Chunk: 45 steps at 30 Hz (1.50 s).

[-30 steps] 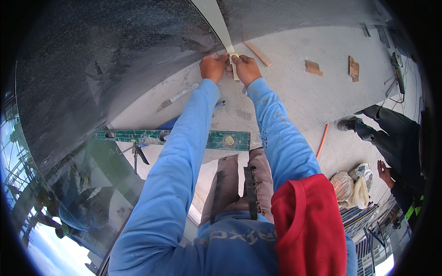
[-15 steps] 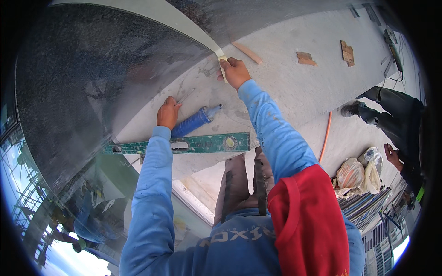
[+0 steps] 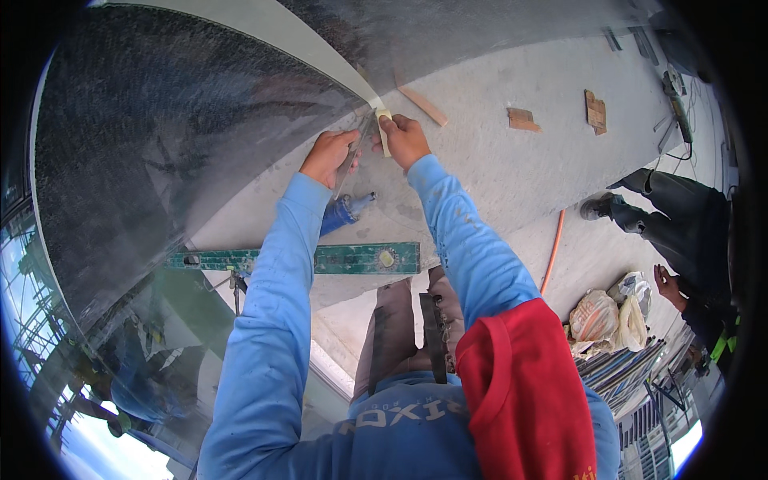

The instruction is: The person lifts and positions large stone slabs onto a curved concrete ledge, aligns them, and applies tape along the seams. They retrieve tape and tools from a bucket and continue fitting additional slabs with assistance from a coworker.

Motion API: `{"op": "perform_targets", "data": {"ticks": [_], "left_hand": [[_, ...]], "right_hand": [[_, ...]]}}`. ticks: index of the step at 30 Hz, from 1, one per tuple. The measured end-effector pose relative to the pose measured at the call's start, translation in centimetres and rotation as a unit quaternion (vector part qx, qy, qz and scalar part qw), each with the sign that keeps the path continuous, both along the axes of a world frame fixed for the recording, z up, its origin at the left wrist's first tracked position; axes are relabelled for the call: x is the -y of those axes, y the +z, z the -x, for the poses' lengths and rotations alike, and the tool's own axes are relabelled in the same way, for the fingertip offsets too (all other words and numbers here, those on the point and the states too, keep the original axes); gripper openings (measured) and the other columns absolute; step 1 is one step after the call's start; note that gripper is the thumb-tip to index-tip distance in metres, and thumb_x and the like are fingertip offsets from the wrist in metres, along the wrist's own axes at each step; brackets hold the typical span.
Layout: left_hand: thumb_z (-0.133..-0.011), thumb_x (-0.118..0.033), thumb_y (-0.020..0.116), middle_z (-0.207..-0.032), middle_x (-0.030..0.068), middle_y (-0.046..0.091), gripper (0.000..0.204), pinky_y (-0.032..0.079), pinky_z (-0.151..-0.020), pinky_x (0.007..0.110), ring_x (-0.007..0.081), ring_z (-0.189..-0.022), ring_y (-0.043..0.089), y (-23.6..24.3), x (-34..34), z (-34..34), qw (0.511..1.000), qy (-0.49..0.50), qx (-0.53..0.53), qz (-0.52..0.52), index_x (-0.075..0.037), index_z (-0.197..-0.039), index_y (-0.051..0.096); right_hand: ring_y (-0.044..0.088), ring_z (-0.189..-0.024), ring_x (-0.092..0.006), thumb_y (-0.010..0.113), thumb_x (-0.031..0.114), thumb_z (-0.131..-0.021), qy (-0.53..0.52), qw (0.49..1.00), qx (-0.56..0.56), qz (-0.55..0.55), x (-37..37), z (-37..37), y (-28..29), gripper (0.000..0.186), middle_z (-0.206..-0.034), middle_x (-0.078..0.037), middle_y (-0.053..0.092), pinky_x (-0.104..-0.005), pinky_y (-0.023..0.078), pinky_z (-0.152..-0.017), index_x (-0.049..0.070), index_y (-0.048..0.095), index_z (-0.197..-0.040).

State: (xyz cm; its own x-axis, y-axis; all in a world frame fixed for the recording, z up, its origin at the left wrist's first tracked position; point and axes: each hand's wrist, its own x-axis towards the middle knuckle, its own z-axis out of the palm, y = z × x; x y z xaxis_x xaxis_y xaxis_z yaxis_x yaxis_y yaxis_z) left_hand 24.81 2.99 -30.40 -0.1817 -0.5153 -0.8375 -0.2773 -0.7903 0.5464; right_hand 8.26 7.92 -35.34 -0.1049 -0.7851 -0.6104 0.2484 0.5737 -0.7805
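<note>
My left hand [image 3: 330, 158] is closed around a thin, grey, blade-like strip [image 3: 352, 158] whose upper end points at the corner of the dark panel [image 3: 200, 104]. My right hand [image 3: 406, 142] pinches a pale yellow strip of tape [image 3: 384, 132] just below the narrow end of a whitish band [image 3: 320, 40] that runs between two dark surfaces. Both hands are close together, the blade's tip almost at the tape. Under my left wrist lies a blue sealant tube [image 3: 340, 214] with a pale nozzle, partly hidden by my sleeve. A green spirit level [image 3: 368, 258] lies nearer me.
A wood offcut [image 3: 422, 106] and brown cardboard scraps [image 3: 524, 120] lie on the pale surface. Far right is a power tool [image 3: 678, 108] with a cord. Another person's legs [image 3: 676, 204], an orange hose [image 3: 554, 252], bags [image 3: 596, 316] and long rods [image 3: 620, 368] are at the right.
My left hand has moved up and right, from beside the blue tube to beside my right hand, and the grey strip now shows broadside. My right hand still pinches the tape.
</note>
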Motion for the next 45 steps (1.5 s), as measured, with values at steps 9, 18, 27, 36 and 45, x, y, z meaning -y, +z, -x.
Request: {"op": "perform_targets", "data": {"ticks": [9, 18, 27, 36, 45], "left_hand": [[-0.105, -0.020, 0.051, -0.082, 0.0081, 0.062, 0.026, 0.045, -0.055, 0.034, 0.0158, -0.070, 0.060, 1.8, -0.5, 4.4, 0.991, 0.130, -0.033, -0.015, 0.003, -0.107, 0.063], [-0.104, -0.019, 0.054, -0.081, 0.0100, 0.061, 0.024, 0.045, -0.051, 0.037, 0.0211, -0.065, 0.059, -0.8, 0.8, 5.5, 0.982, 0.186, -0.015, -0.021, 0.003, -0.103, 0.063], [-0.103, -0.018, 0.057, -0.083, 0.0092, 0.063, 0.022, 0.045, -0.051, 0.037, 0.0207, -0.065, 0.059, -0.5, 1.8, 5.7, 0.984, 0.177, -0.017, -0.019, 0.003, -0.106, 0.065], [-0.104, -0.023, 0.060, -0.078, 0.0085, 0.062, 0.022, 0.041, -0.047, 0.035, 0.0196, -0.060, 0.057, -2.7, 3.5, 5.5, 0.990, 0.132, 0.029, -0.038, -0.001, -0.104, 0.065], [-0.106, -0.022, 0.058, -0.070, 0.0029, 0.053, 0.019, 0.032, -0.044, 0.030, 0.0144, -0.051, 0.043, -2.2, 4.1, 5.1, 0.987, 0.130, -0.027, -0.086, -0.006, -0.096, 0.058]], "right_hand": [[0.070, -0.073, -0.0200, 0.053, 0.028, -0.106, -0.026, 1.000, 0.012, 0.009, -0.4, 0.1, 0.4, 0.039, -0.091, -0.015, 0.073, -0.0332, 0.054, -0.070, -0.008, 0.067, -0.113], [0.070, -0.070, -0.0209, 0.052, 0.023, -0.106, -0.027, 0.998, -0.008, 0.050, -0.2, 0.0, 0.4, 0.036, -0.087, -0.015, 0.072, -0.0333, 0.054, -0.068, -0.009, 0.066, -0.105], [0.071, -0.065, -0.0236, 0.048, 0.020, -0.107, -0.053, 0.997, 0.039, 0.038, 0.6, 0.1, 2.1, 0.034, -0.084, -0.015, 0.069, -0.0335, 0.057, -0.062, -0.010, 0.063, -0.098], [0.071, -0.066, -0.0249, 0.048, 0.026, -0.106, -0.015, 1.000, 0.022, 0.004, 1.7, 0.7, 0.3, 0.039, -0.083, -0.016, 0.071, -0.0354, 0.057, -0.063, -0.009, 0.065, -0.098], [0.064, -0.058, -0.0221, 0.043, 0.037, -0.109, 0.115, 0.989, -0.093, -0.007, 1.5, 0.0, -0.4, 0.051, -0.068, -0.011, 0.063, -0.0357, 0.052, -0.061, -0.004, 0.063, -0.086]]}}
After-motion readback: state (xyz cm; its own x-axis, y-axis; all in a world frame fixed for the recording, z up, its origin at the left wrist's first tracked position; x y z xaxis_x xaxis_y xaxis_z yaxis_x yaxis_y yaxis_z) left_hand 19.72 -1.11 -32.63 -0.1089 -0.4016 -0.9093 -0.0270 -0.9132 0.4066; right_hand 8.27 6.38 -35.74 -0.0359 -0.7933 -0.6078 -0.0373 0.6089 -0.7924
